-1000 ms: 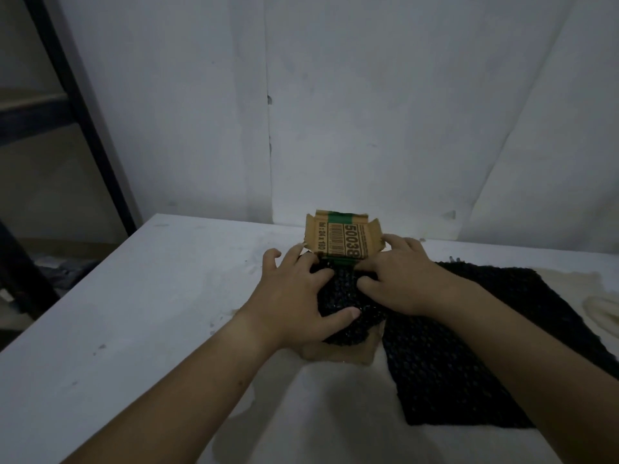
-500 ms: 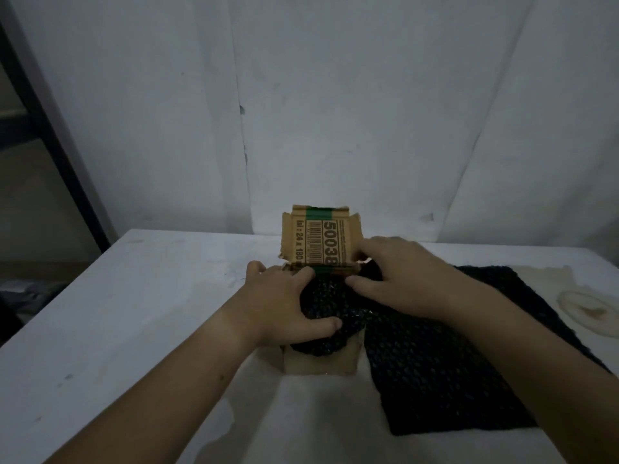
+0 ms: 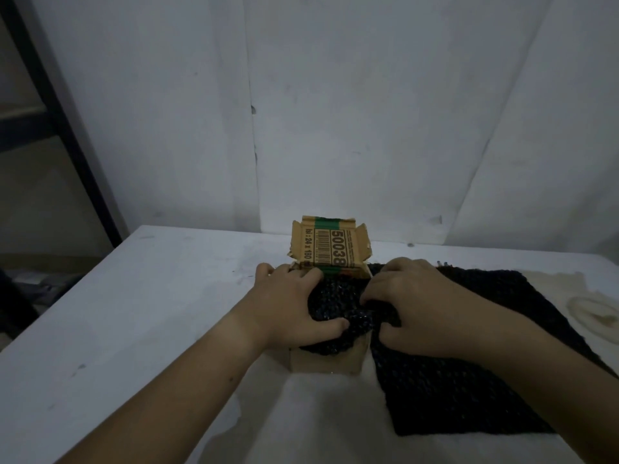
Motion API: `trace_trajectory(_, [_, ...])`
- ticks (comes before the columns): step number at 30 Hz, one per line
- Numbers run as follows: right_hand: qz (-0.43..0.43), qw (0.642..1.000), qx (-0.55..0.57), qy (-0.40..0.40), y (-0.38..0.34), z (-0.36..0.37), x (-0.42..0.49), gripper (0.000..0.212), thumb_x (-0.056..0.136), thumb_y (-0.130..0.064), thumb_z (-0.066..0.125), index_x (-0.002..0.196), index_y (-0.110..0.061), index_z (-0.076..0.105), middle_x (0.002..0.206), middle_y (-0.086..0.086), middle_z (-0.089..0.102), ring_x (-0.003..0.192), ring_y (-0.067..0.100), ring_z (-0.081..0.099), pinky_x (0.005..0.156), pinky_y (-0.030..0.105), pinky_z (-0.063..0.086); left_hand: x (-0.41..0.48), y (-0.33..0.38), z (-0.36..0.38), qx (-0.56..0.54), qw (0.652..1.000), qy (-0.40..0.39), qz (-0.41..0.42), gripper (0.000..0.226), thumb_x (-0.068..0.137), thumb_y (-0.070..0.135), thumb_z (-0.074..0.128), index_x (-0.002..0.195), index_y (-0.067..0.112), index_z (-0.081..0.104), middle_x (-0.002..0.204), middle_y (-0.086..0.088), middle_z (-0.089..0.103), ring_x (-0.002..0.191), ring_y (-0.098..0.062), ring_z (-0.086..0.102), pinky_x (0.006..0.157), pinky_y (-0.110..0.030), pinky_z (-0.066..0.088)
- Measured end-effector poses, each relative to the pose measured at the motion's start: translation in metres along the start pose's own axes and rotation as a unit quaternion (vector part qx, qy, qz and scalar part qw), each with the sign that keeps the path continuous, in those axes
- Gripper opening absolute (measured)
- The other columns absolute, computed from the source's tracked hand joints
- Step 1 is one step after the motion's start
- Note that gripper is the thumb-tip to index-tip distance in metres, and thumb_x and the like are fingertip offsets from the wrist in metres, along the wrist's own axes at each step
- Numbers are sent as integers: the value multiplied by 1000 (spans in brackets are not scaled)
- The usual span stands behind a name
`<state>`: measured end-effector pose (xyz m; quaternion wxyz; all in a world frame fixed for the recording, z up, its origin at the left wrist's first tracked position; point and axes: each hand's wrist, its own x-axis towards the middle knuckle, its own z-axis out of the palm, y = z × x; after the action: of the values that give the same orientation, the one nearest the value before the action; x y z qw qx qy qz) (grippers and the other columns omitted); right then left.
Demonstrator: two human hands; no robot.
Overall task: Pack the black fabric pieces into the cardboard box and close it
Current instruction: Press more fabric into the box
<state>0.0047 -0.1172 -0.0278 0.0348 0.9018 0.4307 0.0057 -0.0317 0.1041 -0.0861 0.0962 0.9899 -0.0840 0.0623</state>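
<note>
The cardboard box (image 3: 326,361) stands on the white bench (image 3: 134,313), its printed lid flap (image 3: 330,244) upright at the far side. A black fabric bundle (image 3: 330,306) fills the box's mouth and hides the inside. The left grip (image 3: 288,303) presses flat on the bundle. The right grip (image 3: 412,306) curls into it, fingertips buried. Right of the box a flat black fabric piece (image 3: 435,396) lies partly under the forearm.
</note>
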Motion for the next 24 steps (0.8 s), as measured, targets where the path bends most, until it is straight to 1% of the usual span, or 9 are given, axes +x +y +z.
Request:
trace_trajectory(5, [12, 990, -85, -110, -12, -4, 16, 45, 77, -41, 57, 121, -32, 65, 118, 0, 61, 125, 29, 34, 106, 43, 27, -1, 0, 2, 4, 1000, 6, 7, 66, 69, 87, 38, 108, 34, 46, 107, 11, 59, 102, -15, 49, 94, -42, 28])
trace_trajectory(8, [8, 984, -103, -143, -15, -2, 21, 36, 78, -41, 59, 110, -30, 68, 115, 2, 61, 132, 30, 30, 109, 46, 22, -1, 0, 1, 2, 1000, 11, 9, 66, 69, 86, 38, 108, 34, 46, 108, 10, 59, 103, -16, 49, 94, -42, 28])
trace_trajectory(11, [-8, 990, -53, -134, -10, -4, 18, 19, 76, -44, 59, 90, -32, 61, 102, -2, 57, 133, 25, 29, 112, 43, 18, -1, 0, 0, 3, 1000, 6, 8, 67, 68, 87, 38, 109, 34, 46, 108, 10, 59, 102, -15, 48, 93, -41, 27])
trace_trajectory(12, [-12, 992, -22, -121, -6, -5, 15, 18, 75, -46, 59, 89, -35, 59, 101, -5, 55, 130, 23, 32, 112, 40, 19, -1, 0, 0, 2, 1000, 3, 7, 67, 68, 87, 38, 109, 34, 46, 107, 10, 59, 101, -15, 48, 93, -41, 27])
trace_trajectory(14, [-12, 997, 10, -79, -1, -5, 9, 32, 73, -51, 60, 101, -36, 63, 107, -9, 57, 124, 17, 37, 107, 34, 26, -1, -1, 0, -1, 1000, 2, 6, 68, 68, 88, 38, 107, 33, 47, 104, 10, 59, 100, -16, 48, 93, -41, 26])
trace_trajectory(15, [-15, 999, -6, -50, 0, -6, 8, 40, 72, -53, 60, 108, -37, 65, 109, -10, 60, 122, 16, 39, 104, 33, 30, -1, -1, 0, -3, 1000, 4, 6, 67, 68, 88, 38, 105, 32, 47, 103, 10, 60, 100, -16, 49, 93, -41, 26])
trace_trajectory(17, [-28, 997, -68, -8, -3, -7, 9, 43, 72, -57, 59, 108, -37, 66, 107, -13, 63, 118, 16, 41, 100, 34, 33, -1, -1, 1, -1, 1000, 5, 7, 67, 68, 88, 38, 103, 32, 48, 102, 10, 60, 99, -16, 49, 93, -42, 27])
trace_trajectory(21, [-57, 986, -155, -17, -15, -5, 15, 34, 74, -56, 56, 92, -31, 71, 98, -12, 62, 109, 20, 41, 95, 38, 32, 0, -2, 2, 9, 1000, 6, 8, 68, 68, 88, 37, 103, 31, 48, 103, 9, 61, 99, -17, 50, 93, -43, 27])
trace_trajectory(24, [-37, 987, -140, -72, -18, 1, 20, 19, 73, -48, 57, 77, -30, 59, 84, -6, 58, 109, 24, 41, 98, 40, 30, -1, -3, 5, 8, 1000, 18, 11, 68, 67, 87, 37, 104, 31, 48, 103, 9, 60, 100, -17, 50, 91, -41, 26])
